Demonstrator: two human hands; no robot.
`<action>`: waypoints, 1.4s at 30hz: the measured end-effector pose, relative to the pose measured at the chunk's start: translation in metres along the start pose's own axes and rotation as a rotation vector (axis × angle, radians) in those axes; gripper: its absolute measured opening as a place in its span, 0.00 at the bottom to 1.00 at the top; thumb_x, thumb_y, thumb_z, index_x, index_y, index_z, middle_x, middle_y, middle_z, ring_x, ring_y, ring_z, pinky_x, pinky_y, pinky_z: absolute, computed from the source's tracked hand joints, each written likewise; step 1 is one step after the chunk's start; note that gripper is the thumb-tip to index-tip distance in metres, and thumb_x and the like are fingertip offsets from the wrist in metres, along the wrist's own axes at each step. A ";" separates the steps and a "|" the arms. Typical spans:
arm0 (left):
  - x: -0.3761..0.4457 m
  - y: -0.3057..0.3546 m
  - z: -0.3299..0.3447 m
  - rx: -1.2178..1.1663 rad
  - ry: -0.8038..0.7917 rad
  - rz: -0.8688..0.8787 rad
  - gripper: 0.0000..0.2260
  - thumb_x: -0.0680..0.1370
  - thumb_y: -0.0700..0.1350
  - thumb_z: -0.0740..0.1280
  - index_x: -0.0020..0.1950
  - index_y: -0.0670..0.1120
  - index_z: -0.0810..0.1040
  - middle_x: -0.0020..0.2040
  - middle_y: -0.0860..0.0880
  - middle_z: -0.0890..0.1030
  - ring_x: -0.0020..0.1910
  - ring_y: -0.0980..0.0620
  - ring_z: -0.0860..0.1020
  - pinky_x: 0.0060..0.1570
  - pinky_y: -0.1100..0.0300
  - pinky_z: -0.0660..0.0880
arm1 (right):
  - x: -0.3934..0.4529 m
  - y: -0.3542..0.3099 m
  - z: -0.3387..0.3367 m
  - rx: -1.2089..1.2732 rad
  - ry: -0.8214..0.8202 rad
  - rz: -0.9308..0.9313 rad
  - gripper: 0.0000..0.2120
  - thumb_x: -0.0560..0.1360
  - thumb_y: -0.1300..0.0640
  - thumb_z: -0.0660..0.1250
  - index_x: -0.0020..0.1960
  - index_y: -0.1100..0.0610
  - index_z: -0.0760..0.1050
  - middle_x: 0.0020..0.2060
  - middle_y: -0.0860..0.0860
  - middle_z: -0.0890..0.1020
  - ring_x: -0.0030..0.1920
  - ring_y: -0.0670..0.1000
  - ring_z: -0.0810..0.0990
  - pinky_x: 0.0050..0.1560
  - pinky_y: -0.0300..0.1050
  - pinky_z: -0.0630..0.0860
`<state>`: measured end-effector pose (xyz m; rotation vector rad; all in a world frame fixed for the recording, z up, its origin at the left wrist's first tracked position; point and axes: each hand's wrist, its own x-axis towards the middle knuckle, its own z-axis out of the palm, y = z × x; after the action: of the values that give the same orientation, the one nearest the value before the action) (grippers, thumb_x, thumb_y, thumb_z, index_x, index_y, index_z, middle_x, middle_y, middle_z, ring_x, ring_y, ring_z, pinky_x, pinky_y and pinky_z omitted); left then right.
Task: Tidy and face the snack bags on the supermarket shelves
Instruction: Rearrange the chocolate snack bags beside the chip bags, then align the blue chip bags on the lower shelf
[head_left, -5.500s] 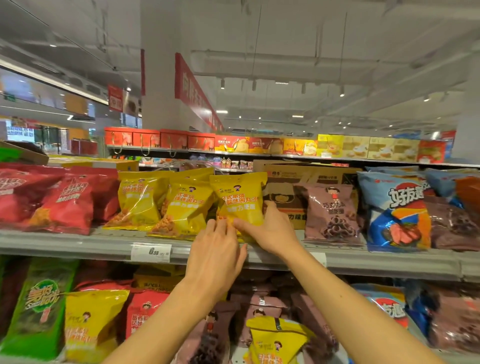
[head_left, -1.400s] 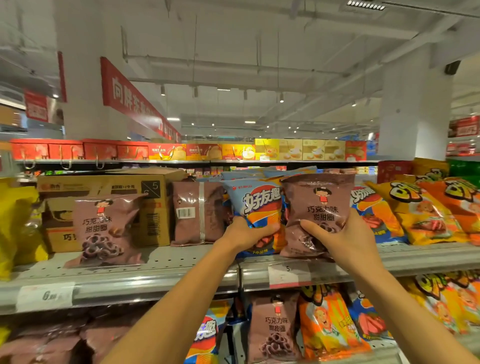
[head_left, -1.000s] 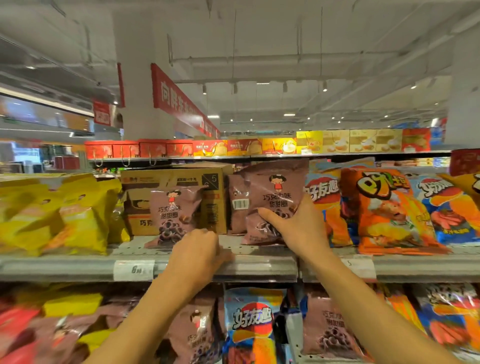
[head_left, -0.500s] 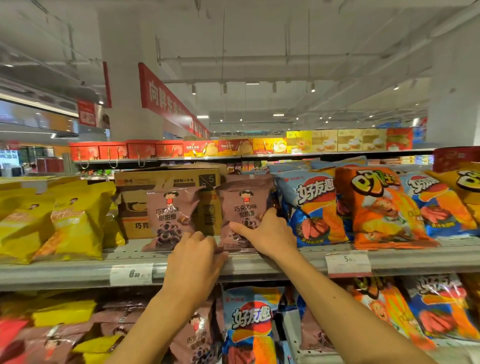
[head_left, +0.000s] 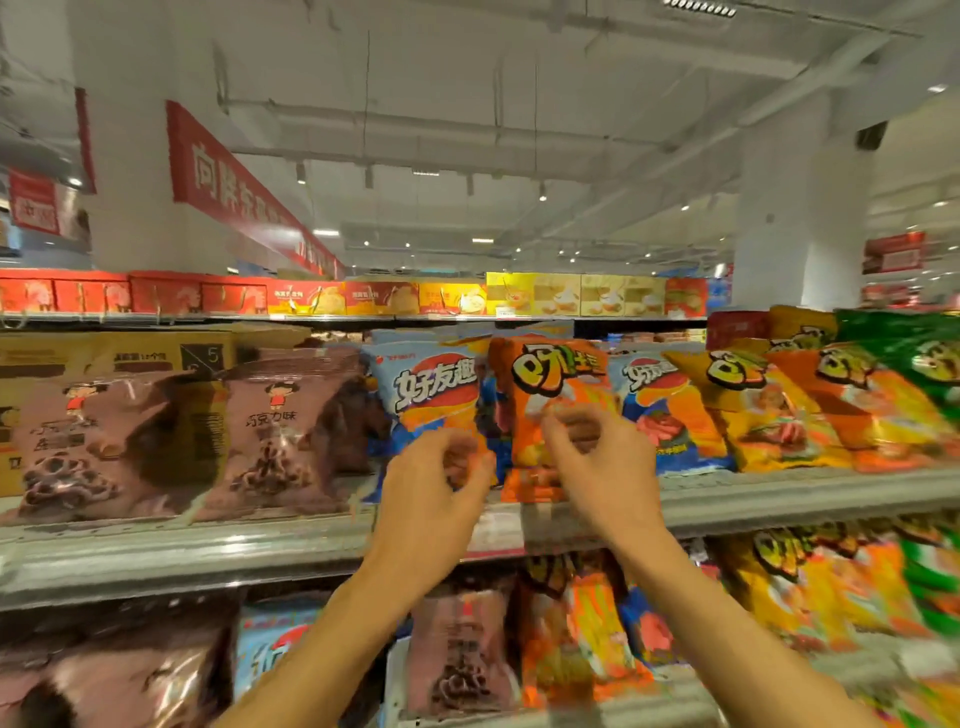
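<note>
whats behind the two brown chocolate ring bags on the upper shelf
A cardboard carton stands behind the brown bags, its top showing above them. Its lower part is covered.

Grey metal shelf (head_left: 208, 551) runs L to R, price tag on its front edge near centre, blurred. On it, L to R: cardboard box (head_left: 119, 358) at back; two brown bags (head_left: 98, 447) upright in front of it, side by side; blue bag (head_left: 431, 395); orange bag (head_left: 561, 384) just beside; 2nd blue bag (head_left: 670, 410); yellow bag (head_left: 763, 410); more orange & green bags (head_left: 914, 358) at far R, leaning. Lower shelf (head_left: 649, 701) carries brown, blue, orange bags, too blurred to sort.
</note>
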<state>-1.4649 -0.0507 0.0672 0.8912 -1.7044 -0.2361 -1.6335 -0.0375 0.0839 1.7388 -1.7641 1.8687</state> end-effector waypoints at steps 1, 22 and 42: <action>0.003 0.006 0.019 0.019 -0.016 -0.020 0.14 0.78 0.50 0.71 0.61 0.48 0.80 0.56 0.53 0.83 0.55 0.56 0.80 0.62 0.54 0.74 | 0.009 0.019 -0.018 -0.015 0.027 0.008 0.10 0.77 0.45 0.69 0.50 0.52 0.82 0.39 0.40 0.82 0.43 0.44 0.82 0.46 0.48 0.80; 0.070 0.030 0.117 -0.117 -0.135 -0.628 0.40 0.59 0.66 0.80 0.66 0.52 0.75 0.57 0.56 0.83 0.55 0.57 0.80 0.54 0.59 0.76 | 0.172 0.169 -0.085 0.159 -0.721 0.298 0.21 0.64 0.42 0.81 0.51 0.51 0.82 0.44 0.48 0.87 0.43 0.49 0.84 0.36 0.39 0.75; 0.074 0.031 0.135 -0.247 -0.050 -0.570 0.42 0.56 0.71 0.78 0.65 0.53 0.77 0.54 0.54 0.85 0.53 0.53 0.83 0.59 0.52 0.77 | 0.149 0.155 -0.148 -0.150 -0.163 0.076 0.36 0.63 0.32 0.77 0.61 0.54 0.73 0.55 0.53 0.82 0.56 0.59 0.80 0.52 0.54 0.79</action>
<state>-1.6053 -0.1162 0.0944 1.1722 -1.3925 -0.8373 -1.8874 -0.0791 0.1250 1.8388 -1.9959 1.6131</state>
